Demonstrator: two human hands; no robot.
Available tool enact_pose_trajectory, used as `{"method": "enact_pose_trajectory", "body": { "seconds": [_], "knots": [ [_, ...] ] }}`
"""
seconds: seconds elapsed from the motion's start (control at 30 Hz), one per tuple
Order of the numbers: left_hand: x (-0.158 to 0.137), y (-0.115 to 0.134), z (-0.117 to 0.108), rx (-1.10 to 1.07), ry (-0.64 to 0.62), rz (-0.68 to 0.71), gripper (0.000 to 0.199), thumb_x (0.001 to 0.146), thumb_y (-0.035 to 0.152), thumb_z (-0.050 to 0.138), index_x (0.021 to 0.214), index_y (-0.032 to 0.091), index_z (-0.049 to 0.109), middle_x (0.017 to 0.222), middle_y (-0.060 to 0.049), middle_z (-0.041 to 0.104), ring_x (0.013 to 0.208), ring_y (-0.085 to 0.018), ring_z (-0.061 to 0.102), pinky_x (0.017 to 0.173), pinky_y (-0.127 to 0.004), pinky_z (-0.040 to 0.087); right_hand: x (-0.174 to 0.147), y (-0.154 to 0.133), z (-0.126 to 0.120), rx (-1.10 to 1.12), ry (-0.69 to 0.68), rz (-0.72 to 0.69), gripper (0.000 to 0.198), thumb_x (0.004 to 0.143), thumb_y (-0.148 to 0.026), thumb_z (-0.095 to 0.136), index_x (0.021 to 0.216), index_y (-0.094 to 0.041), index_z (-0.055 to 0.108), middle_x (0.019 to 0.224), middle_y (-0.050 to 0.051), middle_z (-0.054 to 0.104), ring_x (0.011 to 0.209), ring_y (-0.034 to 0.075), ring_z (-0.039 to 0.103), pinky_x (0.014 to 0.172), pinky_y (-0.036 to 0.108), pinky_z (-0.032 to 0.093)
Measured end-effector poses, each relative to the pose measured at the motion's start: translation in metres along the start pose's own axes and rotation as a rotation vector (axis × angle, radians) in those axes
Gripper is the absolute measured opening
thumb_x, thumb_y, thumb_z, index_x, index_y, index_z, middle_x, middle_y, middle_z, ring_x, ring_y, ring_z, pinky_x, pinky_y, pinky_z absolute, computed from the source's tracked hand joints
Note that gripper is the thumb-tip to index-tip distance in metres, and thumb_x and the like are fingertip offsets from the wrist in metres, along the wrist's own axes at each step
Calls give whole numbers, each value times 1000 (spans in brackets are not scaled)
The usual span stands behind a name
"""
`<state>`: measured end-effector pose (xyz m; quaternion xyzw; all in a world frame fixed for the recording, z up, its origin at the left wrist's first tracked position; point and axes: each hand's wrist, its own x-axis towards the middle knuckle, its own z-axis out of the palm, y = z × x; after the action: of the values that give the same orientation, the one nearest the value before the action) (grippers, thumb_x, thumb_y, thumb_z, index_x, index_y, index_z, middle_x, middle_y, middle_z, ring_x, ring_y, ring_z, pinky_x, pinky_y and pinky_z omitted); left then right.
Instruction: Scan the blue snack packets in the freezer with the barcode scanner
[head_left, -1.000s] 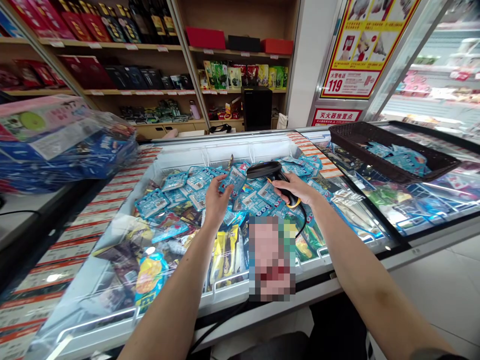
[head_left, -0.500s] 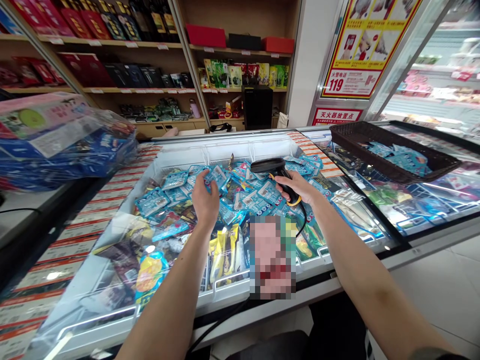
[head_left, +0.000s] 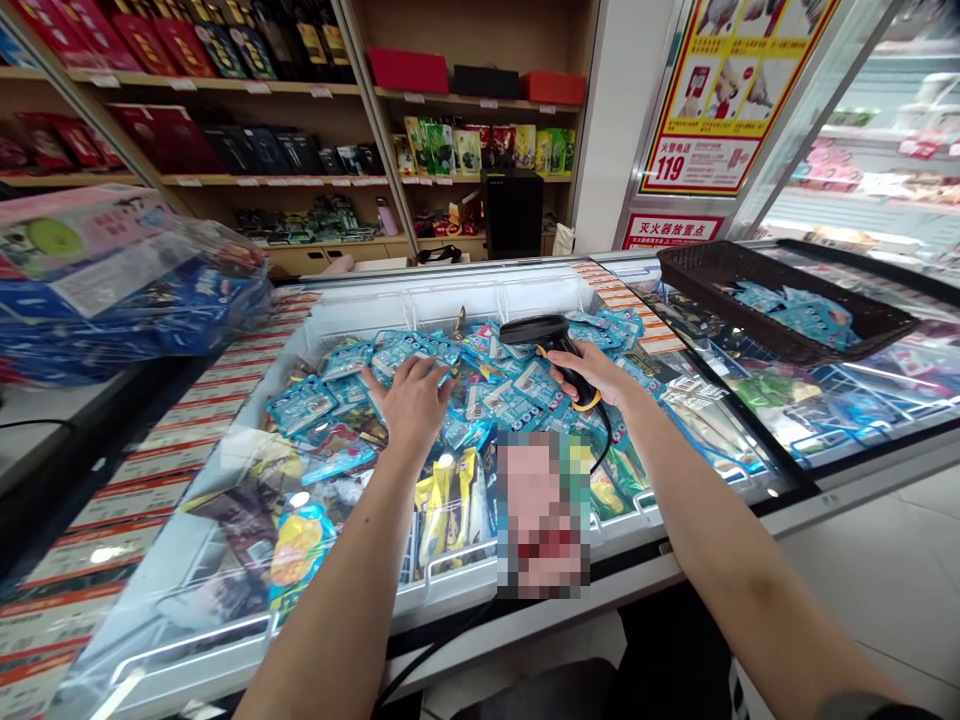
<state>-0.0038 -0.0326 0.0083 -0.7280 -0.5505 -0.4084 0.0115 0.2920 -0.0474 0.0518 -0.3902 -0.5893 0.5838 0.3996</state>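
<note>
From my remote seat I take the freezer (head_left: 450, 300) as the largest thing, spreading beneath the fingers of the left hand (head_left: 412, 405) and right hand (head_left: 594, 375); its walls seem to keep the loose stock together. The heap of blue packets (head_left: 517, 388) lies under and beyond the left fingers and runs across below the right ones. Well to the right of the right fingers, the brown basket (head_left: 701, 285) probably keeps similar packets separate. I see the left fingers parted and slightly curled, gripping nothing visible; whether they touch a packet I cannot tell. The right fingers wrap the handle of the black scanner (head_left: 553, 335), likely leaving its head clear toward the left fingers. Its cord (head_left: 609, 435) hangs below the grip.
</note>
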Motion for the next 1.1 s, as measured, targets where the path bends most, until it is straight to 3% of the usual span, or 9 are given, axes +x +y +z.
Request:
{"method": "enact_pose_trajectory", "body": {
  "seconds": [0.2, 0.33, 0.47, 0.6, 0.67, 0.77, 0.93, 1.1],
  "knots": [
    [-1, -23, 0, 127, 76, 3, 21, 91, 21, 50, 94, 30, 69, 115, -4, 66, 132, -28, 43, 110, -70, -15, 0, 1, -2, 7, 12, 11, 38, 80, -53, 69, 95, -22, 53, 68, -2, 56, 44, 8, 47, 37, 23, 37],
    [-1, -22, -5, 204, 100, 16, 23, 91, 17, 48, 99, 25, 68, 129, -8, 61, 141, -30, 34, 111, -67, -17, 1, 2, -3, 14, 44, 16, 39, 79, -53, 70, 95, -22, 53, 67, -2, 56, 44, 9, 48, 37, 23, 37],
    [5, -3, -3, 32, 34, 59, 25, 91, 28, 53, 111, 29, 68, 137, -7, 58, 141, -30, 37, 118, -61, -2, 3, 3, -3, 43, 109, 6, 41, 77, -54, 71, 91, -22, 51, 66, -3, 57, 43, 9, 47, 37, 23, 39],
    [7, 15, 8, -156, -270, 139, 36, 89, 48, 55, 114, 26, 70, 122, -8, 69, 120, -29, 58, 110, -50, 32, 4, 3, -2, 55, 116, 3, 42, 75, -55, 73, 90, -22, 51, 65, -3, 57, 42, 8, 47, 36, 23, 39],
    [6, 18, 14, -166, -361, 165, 42, 83, 54, 63, 115, 29, 71, 124, -8, 68, 121, -32, 57, 108, -51, 34, 5, 4, -2, 55, 117, 1, 42, 75, -54, 73, 89, -22, 50, 65, -3, 57, 42, 8, 47, 36, 22, 39],
    [4, 18, 18, -148, -393, 176, 48, 75, 57, 70, 116, 32, 71, 129, -7, 65, 124, -35, 53, 109, -54, 31, 5, 5, -2, 62, 116, -3, 42, 76, -53, 73, 90, -22, 50, 65, -3, 58, 42, 8, 48, 36, 22, 39],
    [7, 12, 20, -193, -409, 143, 48, 77, 59, 67, 113, 29, 70, 126, -7, 66, 123, -34, 54, 108, -52, 32, 6, 6, -2, 63, 116, 10, 42, 76, -53, 73, 90, -22, 49, 65, -3, 58, 42, 8, 48, 36, 22, 39],
    [8, 11, 18, -256, -343, -18, 48, 77, 57, 67, 110, 22, 65, 114, -10, 69, 102, -31, 62, 91, -45, 46, 6, 6, -2, 62, 115, 15, 41, 76, -53, 73, 89, -22, 50, 65, -2, 58, 43, 9, 48, 36, 23, 39]
  ]
}}
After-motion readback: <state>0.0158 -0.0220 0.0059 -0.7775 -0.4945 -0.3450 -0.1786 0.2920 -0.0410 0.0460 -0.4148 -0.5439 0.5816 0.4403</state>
